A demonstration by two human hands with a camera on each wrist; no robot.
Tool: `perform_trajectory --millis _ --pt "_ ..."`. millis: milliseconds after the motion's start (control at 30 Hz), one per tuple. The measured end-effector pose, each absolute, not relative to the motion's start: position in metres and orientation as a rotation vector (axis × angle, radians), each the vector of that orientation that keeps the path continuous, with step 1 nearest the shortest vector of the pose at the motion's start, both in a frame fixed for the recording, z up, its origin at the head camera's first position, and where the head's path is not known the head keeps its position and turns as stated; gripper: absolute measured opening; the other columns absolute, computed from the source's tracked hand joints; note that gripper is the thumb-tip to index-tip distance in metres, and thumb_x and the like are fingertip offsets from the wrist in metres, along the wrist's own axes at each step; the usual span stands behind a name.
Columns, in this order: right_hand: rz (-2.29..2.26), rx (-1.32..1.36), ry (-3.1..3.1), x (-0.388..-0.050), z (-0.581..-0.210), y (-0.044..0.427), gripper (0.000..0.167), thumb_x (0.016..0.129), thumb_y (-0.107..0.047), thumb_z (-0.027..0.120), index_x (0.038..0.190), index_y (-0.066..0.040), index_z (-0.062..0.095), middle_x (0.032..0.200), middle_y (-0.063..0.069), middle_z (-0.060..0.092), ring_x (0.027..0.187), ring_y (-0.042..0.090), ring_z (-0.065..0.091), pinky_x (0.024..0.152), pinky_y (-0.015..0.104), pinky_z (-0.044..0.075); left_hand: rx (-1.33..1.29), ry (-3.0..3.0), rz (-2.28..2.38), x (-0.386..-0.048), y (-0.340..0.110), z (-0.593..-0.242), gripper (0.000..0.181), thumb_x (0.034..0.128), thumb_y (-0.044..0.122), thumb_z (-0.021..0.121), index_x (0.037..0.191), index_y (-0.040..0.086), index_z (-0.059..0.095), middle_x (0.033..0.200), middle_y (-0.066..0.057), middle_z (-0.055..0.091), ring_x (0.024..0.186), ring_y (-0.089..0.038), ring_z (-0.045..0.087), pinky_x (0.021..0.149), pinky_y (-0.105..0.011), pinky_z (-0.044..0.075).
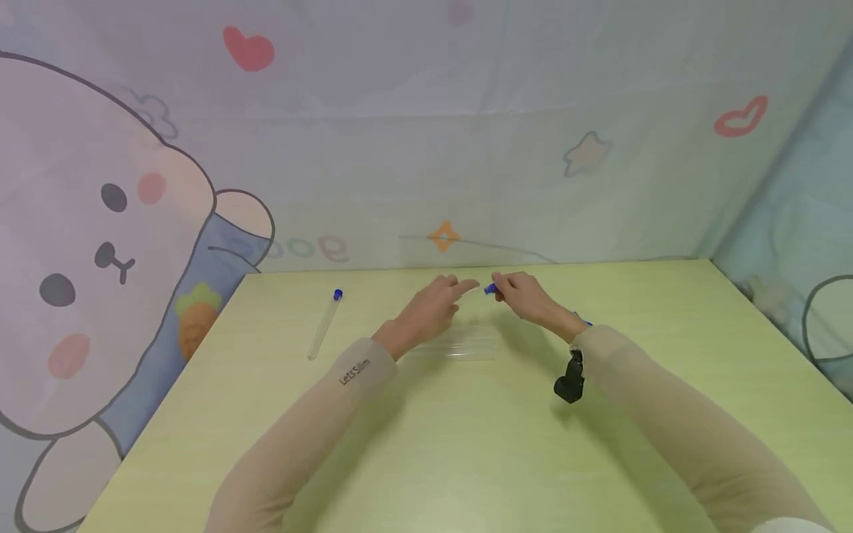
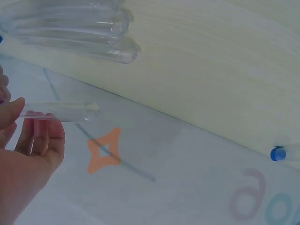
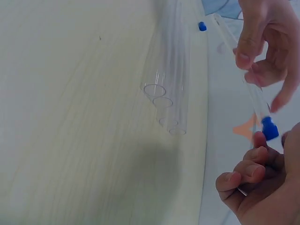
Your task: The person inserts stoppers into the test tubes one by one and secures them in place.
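My left hand [image 1: 429, 311] pinches a clear tube [image 2: 70, 111] between thumb and fingers, holding it above the table. A blue cap [image 3: 269, 129] sits at the tube's end nearest my right hand [image 1: 529, 297]. The right fingers are curled at that cap; in the head view they pinch the blue piece [image 1: 491, 289]. Below the hands, several clear tubes [image 1: 463, 344] lie side by side on the table, their round open ends [image 3: 154, 90] showing in the right wrist view.
A tube [image 1: 324, 326] with a blue cap [image 1: 338, 295] lies apart at the left of the yellow-green table [image 1: 466, 459]. Something blue [image 1: 582, 319] shows behind the right wrist, and a black device [image 1: 569, 381] hangs at that wrist. A printed cloth [image 1: 400, 148] stands behind the table.
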State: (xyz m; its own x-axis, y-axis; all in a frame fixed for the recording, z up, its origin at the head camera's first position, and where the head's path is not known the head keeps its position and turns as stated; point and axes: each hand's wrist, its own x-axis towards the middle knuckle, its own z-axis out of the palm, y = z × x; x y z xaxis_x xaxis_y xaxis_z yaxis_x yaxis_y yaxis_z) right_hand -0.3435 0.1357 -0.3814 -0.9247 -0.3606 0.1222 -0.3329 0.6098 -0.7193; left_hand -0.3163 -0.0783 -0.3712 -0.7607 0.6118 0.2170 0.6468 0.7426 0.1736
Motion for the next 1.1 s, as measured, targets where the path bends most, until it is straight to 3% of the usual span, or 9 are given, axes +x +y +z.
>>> perform_trajectory --millis 133,200,300,433,533,767,1000,1100 --pt "-1.195 -0.588 2.837 -0.342 -0.381 0.145 0.056 0.107 -0.033 0.027 0.093 0.003 0.068 0.078 0.013 0.059 0.066 0.017 0.047 0.068 0.032 0.041 -0.971 -2.804 -0.348 -0.316 -0.084 -0.374 0.054 0.0899 -0.006 0.060 0.139 0.014 0.050 0.110 -0.013 0.062 0.104 -0.027 0.057 0.081 -0.034 0.051" --pt "-1.152 -0.610 2.871 -0.342 -0.380 0.151 0.054 0.107 -0.032 0.029 0.093 0.003 0.068 0.080 0.017 0.061 0.066 0.018 0.047 0.070 0.033 0.041 -0.953 -2.796 -0.344 -0.316 -0.088 -0.375 0.054 0.0890 -0.006 0.060 0.137 0.015 0.052 0.108 -0.013 0.063 0.101 -0.027 0.057 0.078 -0.033 0.051" --pt "-1.087 -0.659 2.915 -0.344 -0.378 0.161 0.048 0.106 -0.028 0.033 0.085 0.000 0.065 0.079 0.021 0.062 0.054 0.017 0.040 0.065 0.033 0.039 -0.939 -2.782 -0.348 -0.317 -0.094 -0.376 0.053 0.0878 -0.008 0.060 0.136 0.014 0.053 0.105 -0.013 0.063 0.099 -0.027 0.057 0.076 -0.033 0.049" --pt "-0.966 -0.714 2.967 -0.347 -0.376 0.177 0.037 0.104 -0.021 0.041 0.080 -0.002 0.061 0.071 0.015 0.060 0.048 0.013 0.034 0.060 0.030 0.036 -0.913 -2.775 -0.329 -0.318 -0.101 -0.377 0.053 0.0872 -0.009 0.060 0.135 0.014 0.054 0.105 -0.014 0.063 0.100 -0.028 0.058 0.074 -0.034 0.050" --pt "-0.838 -0.692 2.996 -0.348 -0.374 0.190 0.028 0.101 -0.017 0.048 0.087 0.001 0.064 0.068 0.009 0.056 0.051 0.013 0.037 0.060 0.029 0.037 -0.880 -2.782 -0.302 -0.319 -0.104 -0.378 0.053 0.0872 -0.007 0.061 0.135 0.015 0.054 0.106 -0.012 0.063 0.101 -0.028 0.058 0.070 -0.033 0.051" --pt "-0.565 -0.554 2.959 -0.346 -0.369 0.217 0.026 0.094 -0.018 0.058 0.097 0.006 0.069 0.086 0.018 0.070 0.064 0.017 0.059 0.059 0.032 0.048 -0.808 -2.817 -0.293 -0.319 -0.111 -0.375 0.052 0.0885 -0.005 0.060 0.135 0.016 0.054 0.107 -0.012 0.062 0.104 -0.028 0.058 0.069 -0.033 0.052" --pt "-0.435 -0.452 2.881 -0.344 -0.372 0.236 0.027 0.092 -0.021 0.061 0.085 0.003 0.072 0.063 0.007 0.063 0.054 0.012 0.046 0.054 0.026 0.037 -0.749 -2.839 -0.360 -0.321 -0.121 -0.376 0.051 0.0889 -0.005 0.059 0.136 0.014 0.053 0.109 -0.013 0.062 0.107 -0.029 0.057 0.076 -0.036 0.053" --pt "-0.415 -0.434 2.865 -0.344 -0.373 0.240 0.028 0.092 -0.022 0.061 0.084 0.003 0.072 0.063 0.007 0.063 0.055 0.013 0.046 0.055 0.026 0.037 -0.714 -2.852 -0.367 -0.323 -0.126 -0.378 0.052 0.0888 -0.005 0.059 0.136 0.015 0.053 0.109 -0.012 0.061 0.108 -0.029 0.057 0.076 -0.038 0.054"
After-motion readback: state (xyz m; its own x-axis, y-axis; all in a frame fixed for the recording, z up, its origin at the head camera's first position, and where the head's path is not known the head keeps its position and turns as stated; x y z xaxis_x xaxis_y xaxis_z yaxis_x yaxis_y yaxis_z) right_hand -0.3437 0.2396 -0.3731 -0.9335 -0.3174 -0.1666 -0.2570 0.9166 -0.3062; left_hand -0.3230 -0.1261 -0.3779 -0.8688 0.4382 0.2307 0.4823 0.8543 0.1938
